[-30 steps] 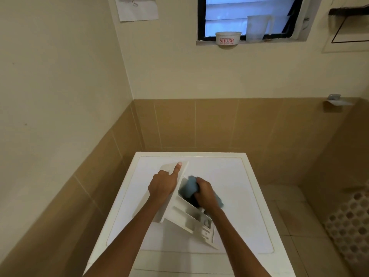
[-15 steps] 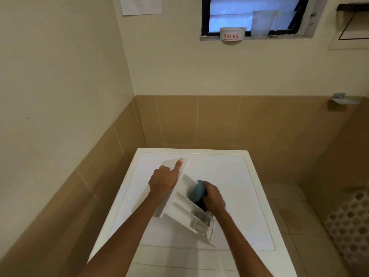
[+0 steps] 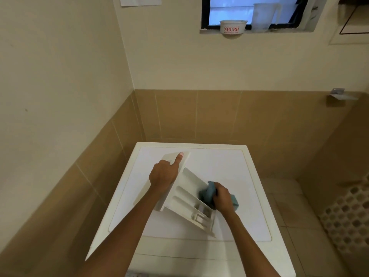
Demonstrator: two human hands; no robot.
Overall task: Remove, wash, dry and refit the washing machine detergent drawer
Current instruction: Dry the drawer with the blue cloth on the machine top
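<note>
White ribbed detergent drawer [image 3: 186,181], blue cloth [image 3: 210,192]

Tiled walls [image 3: 199,116] left, behind washing machine [image 3: 229,162]

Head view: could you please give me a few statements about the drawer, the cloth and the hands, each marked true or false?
1. The drawer lies on top of the machine. True.
2. The right hand holds a blue cloth at the drawer. True.
3. The left hand is off the drawer. False: it holds the drawer's front panel, index finger stretched along it.
4. A bowl stands on the machine beside the drawer. False: the bowl stands on the window sill.
</note>
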